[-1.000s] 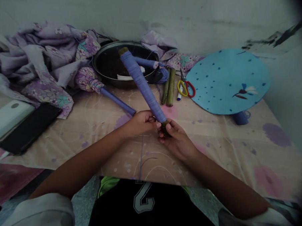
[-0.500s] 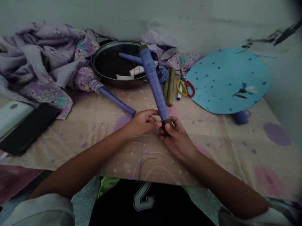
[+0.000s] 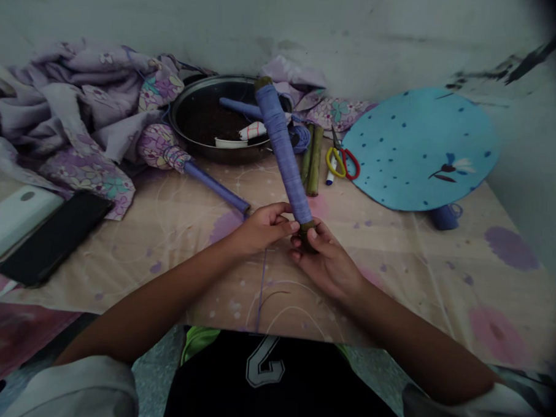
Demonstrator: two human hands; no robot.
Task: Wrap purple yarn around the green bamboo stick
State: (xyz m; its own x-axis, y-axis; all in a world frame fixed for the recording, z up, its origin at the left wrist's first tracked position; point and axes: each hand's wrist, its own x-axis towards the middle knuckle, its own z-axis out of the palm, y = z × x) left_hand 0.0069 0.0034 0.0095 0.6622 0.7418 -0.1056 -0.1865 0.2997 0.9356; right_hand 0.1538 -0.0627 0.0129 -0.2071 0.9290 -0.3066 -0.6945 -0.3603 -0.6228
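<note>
A green stick wrapped in purple yarn (image 3: 284,153) stands tilted over the table, its bare top end leaning to the left. My right hand (image 3: 331,260) grips its bare lower end between thumb and fingers. At the left side of that end, my left hand (image 3: 268,228) pinches with thumb and forefinger, close to the lowest turns of yarn. A loose purple strand (image 3: 261,288) hangs from below my left hand toward the table's front edge. Whether the left fingers hold the strand or the stick is hard to make out.
Behind my hands stands a dark pan (image 3: 202,145). Right of it lie green sticks (image 3: 315,167), scissors (image 3: 350,165), a marker and a blue oval board (image 3: 414,153). Leftward are a cloth-topped purple stick (image 3: 217,185), bunched cloth (image 3: 70,107), a phone (image 3: 53,238) and a white box (image 3: 17,222).
The wrapped stick has shifted very slightly in my hands, its top a little to the left. Both hands keep nearly the same place.
</note>
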